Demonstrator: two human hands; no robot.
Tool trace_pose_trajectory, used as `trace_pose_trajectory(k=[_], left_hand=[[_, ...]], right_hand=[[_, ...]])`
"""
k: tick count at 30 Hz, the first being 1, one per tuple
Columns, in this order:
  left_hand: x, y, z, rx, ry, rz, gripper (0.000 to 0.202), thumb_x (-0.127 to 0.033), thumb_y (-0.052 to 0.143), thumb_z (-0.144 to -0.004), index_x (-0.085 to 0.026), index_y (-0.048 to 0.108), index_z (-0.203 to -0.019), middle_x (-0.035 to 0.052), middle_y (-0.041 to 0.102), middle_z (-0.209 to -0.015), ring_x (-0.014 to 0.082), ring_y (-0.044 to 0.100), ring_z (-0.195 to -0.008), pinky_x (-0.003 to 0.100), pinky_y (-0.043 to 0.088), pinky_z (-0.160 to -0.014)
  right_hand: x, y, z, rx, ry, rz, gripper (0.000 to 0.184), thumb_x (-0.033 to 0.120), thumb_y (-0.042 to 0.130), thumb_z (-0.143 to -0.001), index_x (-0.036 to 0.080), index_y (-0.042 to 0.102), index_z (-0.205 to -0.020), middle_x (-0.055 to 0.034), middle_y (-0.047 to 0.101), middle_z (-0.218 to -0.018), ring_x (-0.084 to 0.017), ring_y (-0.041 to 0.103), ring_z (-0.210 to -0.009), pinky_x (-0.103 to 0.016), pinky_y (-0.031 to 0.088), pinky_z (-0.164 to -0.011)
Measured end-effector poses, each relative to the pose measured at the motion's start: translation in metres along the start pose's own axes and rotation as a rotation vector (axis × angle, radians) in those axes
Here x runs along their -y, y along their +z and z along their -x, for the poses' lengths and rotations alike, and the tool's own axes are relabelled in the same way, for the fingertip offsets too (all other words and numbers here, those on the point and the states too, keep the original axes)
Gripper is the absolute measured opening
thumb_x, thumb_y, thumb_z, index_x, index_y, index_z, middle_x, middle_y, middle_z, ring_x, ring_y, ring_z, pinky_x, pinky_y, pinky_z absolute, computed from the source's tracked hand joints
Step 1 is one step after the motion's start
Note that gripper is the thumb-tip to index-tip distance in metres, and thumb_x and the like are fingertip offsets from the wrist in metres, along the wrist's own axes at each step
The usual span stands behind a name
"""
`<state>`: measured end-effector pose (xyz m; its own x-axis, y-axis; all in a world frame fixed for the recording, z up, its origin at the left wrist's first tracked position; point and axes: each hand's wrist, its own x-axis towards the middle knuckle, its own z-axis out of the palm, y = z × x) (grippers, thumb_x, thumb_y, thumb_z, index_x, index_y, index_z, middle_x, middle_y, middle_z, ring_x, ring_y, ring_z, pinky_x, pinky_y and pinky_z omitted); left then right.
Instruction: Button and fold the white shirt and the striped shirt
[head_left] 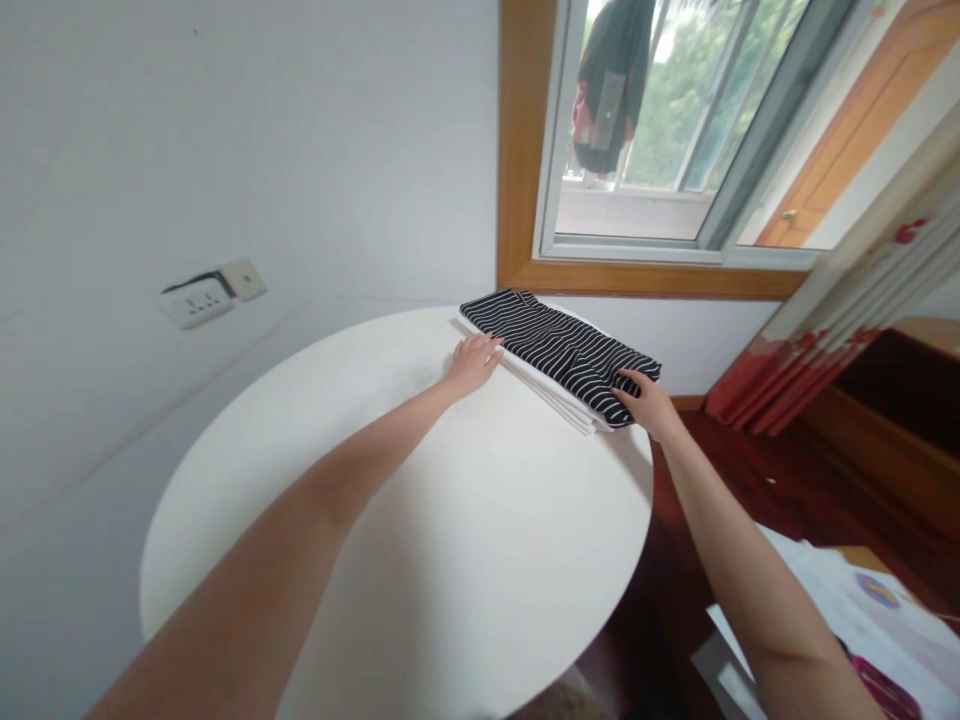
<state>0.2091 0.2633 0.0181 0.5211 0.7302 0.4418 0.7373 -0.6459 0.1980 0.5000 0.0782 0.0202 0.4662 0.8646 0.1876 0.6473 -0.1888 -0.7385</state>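
Observation:
A folded black-and-white striped garment [559, 345] lies on top of a low stack of folded white cloth [551, 392] at the far right edge of a round white table [420, 560]. My left hand [474, 362] rests at the near left side of the stack, fingers stretched out, fingertips touching the striped garment's edge. At the right end, my right hand [646, 402] has thumb and fingers bent around a bunched bit of the garment near its corner. Part of that corner is hidden by the hand.
Wall sockets [199, 300] sit left of the table. Behind the stack is a wood-framed window [517, 150], with a red-and-white curtain [817, 330] to its right. Papers [862, 600] lie on a lower surface beneath my right arm.

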Motion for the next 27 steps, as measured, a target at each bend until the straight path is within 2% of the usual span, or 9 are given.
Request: trace_pose_trajectory(k=[5,7,9,11,14,16,19,22,27], left_hand=[[0.023,-0.043,0.053,-0.084,0.002,-0.017,0.044,-0.036,0.029,-0.097,-0.021,0.050,-0.133,0.0063,0.045,-0.143,0.0173,0.034,-0.133,0.035,0.022,-0.114],[0.033,-0.063,0.078,-0.084,-0.022,-0.059,0.045,-0.038,0.029,-0.097,-0.023,0.046,-0.136,0.0054,0.040,-0.147,0.0182,0.031,-0.136,0.037,0.021,-0.114],[0.041,-0.082,0.103,-0.048,-0.094,-0.126,0.049,-0.041,0.033,-0.095,-0.025,0.041,-0.141,0.0064,0.033,-0.151,0.0228,0.026,-0.139,0.042,0.019,-0.115],[0.047,-0.096,0.126,0.038,-0.223,-0.183,0.056,-0.046,0.037,-0.092,-0.027,0.034,-0.144,0.0093,0.026,-0.154,0.0298,0.023,-0.141,0.051,0.020,-0.112],[0.052,-0.104,0.158,0.216,-0.394,-0.198,0.064,-0.058,0.035,-0.089,-0.029,0.031,-0.146,0.0124,0.020,-0.155,0.0378,0.020,-0.140,0.063,0.021,-0.106],[0.054,-0.100,0.178,0.259,-0.419,-0.201,0.068,-0.064,0.033,-0.087,-0.030,0.032,-0.146,0.0121,0.019,-0.156,0.0387,0.019,-0.141,0.065,0.020,-0.105],[0.056,-0.084,0.203,0.221,-0.356,-0.222,0.066,-0.064,0.034,-0.087,-0.030,0.037,-0.143,0.0103,0.023,-0.155,0.0353,0.019,-0.141,0.059,0.016,-0.110],[0.059,-0.069,0.215,0.220,-0.276,-0.208,0.061,-0.061,0.033,-0.088,-0.031,0.042,-0.141,0.0079,0.030,-0.152,0.0317,0.023,-0.141,0.054,0.016,-0.112],[0.063,-0.064,0.216,0.224,-0.254,-0.204,0.058,-0.060,0.034,-0.089,-0.034,0.043,-0.139,0.0052,0.033,-0.151,0.0301,0.025,-0.141,0.053,0.015,-0.113]], right_hand=[[0.026,-0.037,0.031,-0.152,-0.128,0.453,0.034,0.040,0.052,-0.084,0.020,0.069,-0.105,-0.0121,0.066,-0.098,-0.027,0.063,-0.087,-0.042,0.049,-0.080],[0.052,-0.045,0.040,-0.253,-0.219,0.467,0.034,0.039,0.048,-0.087,0.020,0.070,-0.103,-0.0116,0.065,-0.095,-0.026,0.062,-0.088,-0.041,0.048,-0.082],[0.084,-0.041,0.045,-0.283,-0.374,0.394,0.035,0.036,0.044,-0.090,0.019,0.070,-0.105,-0.0115,0.065,-0.095,-0.025,0.061,-0.091,-0.039,0.046,-0.086],[0.114,-0.018,0.048,-0.195,-0.549,0.297,0.037,0.035,0.039,-0.093,0.019,0.069,-0.107,-0.0107,0.066,-0.101,-0.025,0.059,-0.099,-0.038,0.043,-0.093],[0.143,0.045,0.054,0.083,-0.712,0.263,0.037,0.037,0.039,-0.095,0.021,0.067,-0.113,-0.0090,0.065,-0.116,-0.024,0.054,-0.113,-0.039,0.037,-0.103],[0.148,0.094,0.062,0.255,-0.709,0.370,0.043,0.044,0.043,-0.093,0.021,0.059,-0.126,-0.0116,0.052,-0.136,-0.028,0.042,-0.129,-0.047,0.029,-0.108],[0.139,0.151,0.076,0.445,-0.622,0.496,0.066,0.063,0.039,-0.089,0.029,0.035,-0.145,-0.0095,0.021,-0.155,-0.033,0.018,-0.142,-0.061,0.018,-0.108],[0.125,0.176,0.085,0.467,-0.633,0.527,0.065,0.065,0.028,-0.090,0.031,0.032,-0.145,-0.0076,0.019,-0.156,-0.030,0.013,-0.144,-0.062,0.011,-0.110],[0.117,0.176,0.087,0.392,-0.671,0.507,0.057,0.058,0.029,-0.094,0.029,0.042,-0.140,-0.0070,0.031,-0.152,-0.027,0.022,-0.142,-0.055,0.014,-0.112]])
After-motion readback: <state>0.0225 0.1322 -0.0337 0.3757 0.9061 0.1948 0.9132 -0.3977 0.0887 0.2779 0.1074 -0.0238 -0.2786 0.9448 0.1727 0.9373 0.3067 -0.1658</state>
